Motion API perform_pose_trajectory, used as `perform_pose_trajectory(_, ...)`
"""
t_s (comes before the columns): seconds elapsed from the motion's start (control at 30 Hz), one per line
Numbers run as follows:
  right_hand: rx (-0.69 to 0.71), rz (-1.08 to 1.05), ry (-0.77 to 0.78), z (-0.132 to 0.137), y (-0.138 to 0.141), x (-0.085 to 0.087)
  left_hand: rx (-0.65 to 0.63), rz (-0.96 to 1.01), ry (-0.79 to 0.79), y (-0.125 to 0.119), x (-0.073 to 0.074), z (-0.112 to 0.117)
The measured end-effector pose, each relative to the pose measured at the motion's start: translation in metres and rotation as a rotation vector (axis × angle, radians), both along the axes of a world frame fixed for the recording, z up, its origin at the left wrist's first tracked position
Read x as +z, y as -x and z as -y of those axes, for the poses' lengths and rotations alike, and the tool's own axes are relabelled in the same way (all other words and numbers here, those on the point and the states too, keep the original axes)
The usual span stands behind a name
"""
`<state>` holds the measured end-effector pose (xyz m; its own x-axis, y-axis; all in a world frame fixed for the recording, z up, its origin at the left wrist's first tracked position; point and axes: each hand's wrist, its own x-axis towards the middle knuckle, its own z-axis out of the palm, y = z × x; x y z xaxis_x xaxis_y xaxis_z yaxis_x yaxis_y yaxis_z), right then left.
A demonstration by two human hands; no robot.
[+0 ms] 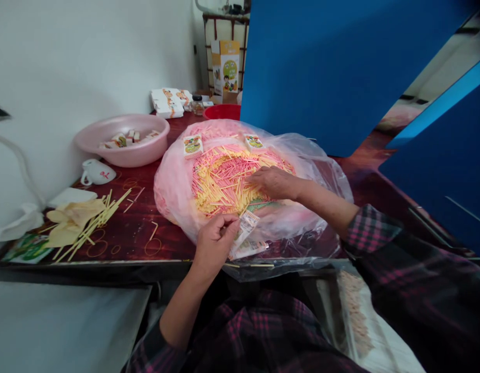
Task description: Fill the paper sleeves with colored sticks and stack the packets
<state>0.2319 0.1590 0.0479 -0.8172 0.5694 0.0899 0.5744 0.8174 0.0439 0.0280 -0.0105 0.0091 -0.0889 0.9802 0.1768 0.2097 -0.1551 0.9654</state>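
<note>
My left hand [218,235] is closed at the near edge of a dark red, glossy tabletop [134,243], thumb and fingertips pinching the side of a small, flat white paper packet with printed panels [248,223]. More white printed packets [249,249] lie just below it on clear plastic. My right hand [273,182] reaches, fingers bent downward, into a broad heap of thin pink and yellow sticks [228,178]; I cannot tell from here whether the fingertips grip any. The heap fills an opened, translucent plastic bag [170,181] in the middle of the table, with a patch of green sticks [259,204] near my right wrist. Two small white boxes with colourful fronts [192,146] [255,143] rest at the far side of the heap, apart from each other. To the left stand a round pink plastic basin [125,155] holding small boxes [125,140] and a white mug with red marking [98,172], near a loose bundle of long pale-yellow sticks [96,223].
</note>
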Motion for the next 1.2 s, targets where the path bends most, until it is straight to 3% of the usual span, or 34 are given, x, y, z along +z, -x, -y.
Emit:
perform_pose_trajectory(0.3,0.094,0.107,0.102,-0.001,-0.004,0.005,0.012,-0.022,-0.01,0.004,-0.001,-0.002)
perform_pose_trajectory(0.57,-0.149,0.141,0.081,0.01,-0.003,0.005,0.036,-0.031,-0.111,0.004,-0.001,-0.006)
perform_pose_trajectory(0.7,-0.304,0.115,0.042,0.01,0.002,0.005,0.052,0.143,-0.027,0.003,-0.003,-0.006)
perform_pose_trajectory(0.83,-0.347,0.042,0.062,0.01,0.006,0.006,0.051,0.383,0.055,-0.001,-0.002,-0.007)
perform_pose_trajectory(0.9,-0.381,-0.073,0.115,0.009,0.006,0.006,0.058,0.471,0.084,-0.003,0.0,-0.007)
perform_pose_trajectory(1.0,-0.403,-0.535,0.261,0.015,0.005,0.009,0.081,0.519,0.083,-0.006,0.002,-0.006)
perform_pose_trajectory(1.1,-0.304,-1.127,0.576,0.037,0.008,0.015,0.083,0.522,0.054,-0.009,0.0,-0.004)
perform_pose_trajectory(1.2,-0.223,-1.469,0.843,0.076,0.016,0.023,0.08,0.514,0.017,-0.013,-0.003,-0.002)
